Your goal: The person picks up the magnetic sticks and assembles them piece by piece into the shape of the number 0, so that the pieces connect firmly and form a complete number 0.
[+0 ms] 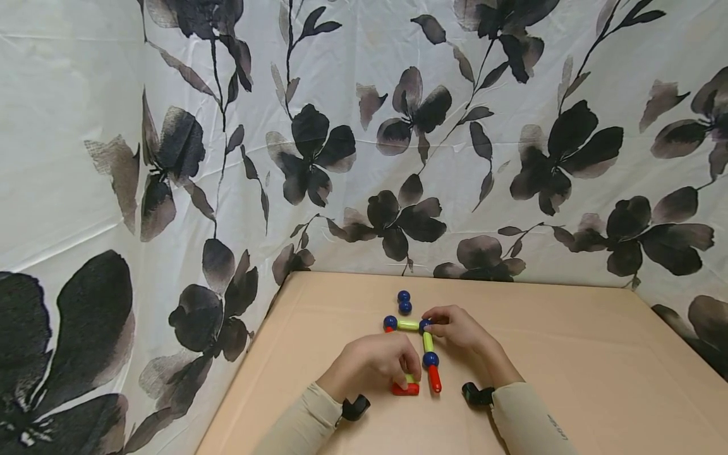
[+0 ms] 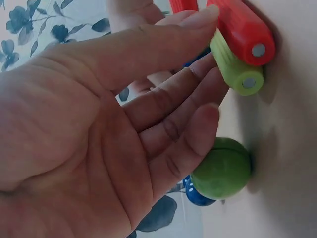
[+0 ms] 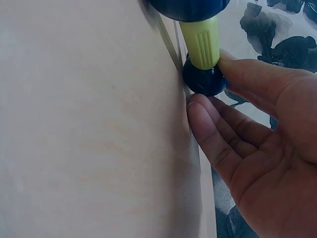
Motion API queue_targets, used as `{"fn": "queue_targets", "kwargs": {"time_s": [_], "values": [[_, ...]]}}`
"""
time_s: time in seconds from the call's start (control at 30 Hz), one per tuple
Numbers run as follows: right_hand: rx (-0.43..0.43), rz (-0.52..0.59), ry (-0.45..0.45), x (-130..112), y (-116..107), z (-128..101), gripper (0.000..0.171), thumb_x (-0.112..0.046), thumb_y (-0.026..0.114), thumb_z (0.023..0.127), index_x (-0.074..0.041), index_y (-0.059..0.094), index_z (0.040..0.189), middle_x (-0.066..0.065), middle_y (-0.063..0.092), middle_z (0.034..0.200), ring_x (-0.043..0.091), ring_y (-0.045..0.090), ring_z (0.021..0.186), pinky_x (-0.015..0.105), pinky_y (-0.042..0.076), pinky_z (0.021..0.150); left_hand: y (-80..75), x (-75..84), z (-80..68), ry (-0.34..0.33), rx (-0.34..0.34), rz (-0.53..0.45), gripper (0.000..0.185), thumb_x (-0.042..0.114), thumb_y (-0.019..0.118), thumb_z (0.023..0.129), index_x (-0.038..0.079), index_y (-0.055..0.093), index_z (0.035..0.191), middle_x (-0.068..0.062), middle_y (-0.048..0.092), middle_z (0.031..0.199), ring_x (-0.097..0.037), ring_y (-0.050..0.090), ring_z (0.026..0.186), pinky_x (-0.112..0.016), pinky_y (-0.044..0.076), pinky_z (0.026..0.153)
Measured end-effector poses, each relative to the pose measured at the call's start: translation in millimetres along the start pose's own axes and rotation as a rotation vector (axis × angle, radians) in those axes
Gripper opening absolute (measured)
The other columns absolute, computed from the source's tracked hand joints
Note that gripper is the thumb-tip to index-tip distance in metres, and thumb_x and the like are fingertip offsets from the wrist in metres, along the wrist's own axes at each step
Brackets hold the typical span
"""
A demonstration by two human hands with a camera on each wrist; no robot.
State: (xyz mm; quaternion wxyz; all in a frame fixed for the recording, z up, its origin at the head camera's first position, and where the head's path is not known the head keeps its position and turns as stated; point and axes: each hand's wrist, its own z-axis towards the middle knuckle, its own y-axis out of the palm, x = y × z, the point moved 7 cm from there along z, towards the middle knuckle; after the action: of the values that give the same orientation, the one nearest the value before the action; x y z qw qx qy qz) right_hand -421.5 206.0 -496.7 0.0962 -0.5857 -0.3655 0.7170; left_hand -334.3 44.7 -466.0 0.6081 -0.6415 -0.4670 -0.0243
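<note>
A chain of blue balls and rods lies on the tan table (image 1: 569, 354). My right hand (image 1: 433, 327) pinches its corner blue ball (image 1: 424, 326) (image 3: 204, 79) between thumb and forefinger; a yellow-green rod (image 3: 200, 42) runs from that ball. Below it come another blue ball (image 1: 430, 359) and a red rod (image 1: 435, 378). My left hand (image 1: 408, 374) holds a yellow-green rod (image 2: 237, 67) between thumb tip and fingers, beside a red rod (image 1: 405, 388) (image 2: 242, 29) lying on the table. A green ball (image 2: 223, 168) sits under that hand's fingers, hidden in the head view.
Two loose blue balls (image 1: 404, 301) sit just beyond the chain. A floral cloth (image 1: 364, 139) walls in the table at the back and both sides. The table's left edge (image 1: 244, 373) runs close to my left forearm.
</note>
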Motion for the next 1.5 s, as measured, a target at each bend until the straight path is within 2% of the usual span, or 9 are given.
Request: {"fn": "queue_targets", "kwargs": {"time_s": [0.3,0.8,0.9,1.0,1.13,1.23,1.33,1.43,1.5], "values": [[-0.005,0.007,-0.01,-1,1,0,0.028,-0.018,0.074,0.097,-0.007,0.074,0.123,0.004,0.07,0.1,0.021,0.058,0.087,0.027,0.051,0.074,7.6,5.5,-1.1,-0.032,-0.017,0.022,0.017,0.004,0.086,0.083,0.02,0.079,0.087,0.01,0.072,0.082,-0.003,0.057,0.075,-0.02,0.051,0.069],[-0.006,0.007,-0.01,1,2,0,0.028,-0.019,0.074,0.097,-0.006,0.074,0.122,0.005,0.07,0.101,0.02,0.057,0.088,0.026,0.051,0.074,13.4,8.3,-3.1,-0.077,-0.069,-0.013,0.018,0.004,0.087,0.081,0.021,0.081,0.085,0.012,0.071,0.082,-0.005,0.058,0.078,-0.024,0.051,0.069],[-0.002,0.006,-0.004,1,2,0,0.027,-0.019,0.074,0.097,-0.008,0.075,0.122,0.004,0.07,0.101,0.021,0.057,0.089,0.027,0.051,0.075,14.1,9.2,-3.5,-0.057,-0.093,-0.028,0.018,0.004,0.087,0.082,0.02,0.081,0.087,0.012,0.073,0.083,-0.004,0.059,0.078,-0.023,0.052,0.07],[-0.004,0.001,-0.002,0,1,0,0.027,-0.019,0.074,0.097,-0.008,0.075,0.122,0.004,0.07,0.1,0.021,0.057,0.089,0.028,0.051,0.075,11.4,9.8,-3.8,-0.003,-0.109,-0.028,0.015,0.005,0.085,0.084,0.019,0.081,0.089,0.013,0.072,0.084,-0.003,0.06,0.078,-0.021,0.052,0.074],[-0.005,0.001,0.016,0,0,0,0.027,-0.02,0.075,0.097,-0.01,0.075,0.122,0.004,0.069,0.101,0.022,0.057,0.09,0.03,0.05,0.077,1.5,8.3,-6.4,0.071,-0.12,-0.1,0.011,0.003,0.079,0.09,0.013,0.08,0.095,0.009,0.074,0.088,-0.001,0.061,0.079,-0.019,0.054,0.078],[-0.002,0.006,0.031,0,0,0,0.028,-0.02,0.075,0.097,-0.01,0.075,0.122,0.004,0.07,0.102,0.023,0.057,0.091,0.032,0.05,0.08,-9.7,5.2,-10.4,0.108,-0.098,-0.178,0.013,0.001,0.074,0.094,0.01,0.081,0.1,-0.002,0.079,0.098,-0.001,0.063,0.082,-0.018,0.054,0.078],[-0.003,-0.003,0.026,0,1,-1,0.029,-0.02,0.075,0.097,-0.008,0.074,0.123,0.004,0.071,0.104,0.023,0.058,0.092,0.033,0.05,0.081,-23.6,-0.8,-15.2,0.116,-0.024,-0.216,0.017,0.003,0.071,0.097,0.011,0.082,0.106,-0.01,0.079,0.109,-0.001,0.061,0.08,-0.018,0.051,0.072],[-0.002,-0.011,0.021,0,1,0,0.028,-0.02,0.075,0.097,-0.008,0.074,0.123,0.004,0.072,0.105,0.022,0.058,0.092,0.032,0.05,0.08,-36.2,-9.5,-19.5,0.102,0.067,-0.24,0.018,0.01,0.071,0.098,0.014,0.082,0.112,-0.008,0.079,0.115,0.0,0.061,0.085,-0.02,0.048,0.075],[0.001,-0.016,0.021,0,1,0,0.028,-0.02,0.074,0.097,-0.008,0.074,0.123,0.004,0.072,0.105,0.021,0.058,0.091,0.031,0.051,0.079,-42.3,-15.1,-22.0,0.091,0.112,-0.25,0.02,0.014,0.073,0.097,0.015,0.081,0.115,-0.005,0.078,0.118,0.001,0.063,0.093,-0.021,0.048,0.081]]}}
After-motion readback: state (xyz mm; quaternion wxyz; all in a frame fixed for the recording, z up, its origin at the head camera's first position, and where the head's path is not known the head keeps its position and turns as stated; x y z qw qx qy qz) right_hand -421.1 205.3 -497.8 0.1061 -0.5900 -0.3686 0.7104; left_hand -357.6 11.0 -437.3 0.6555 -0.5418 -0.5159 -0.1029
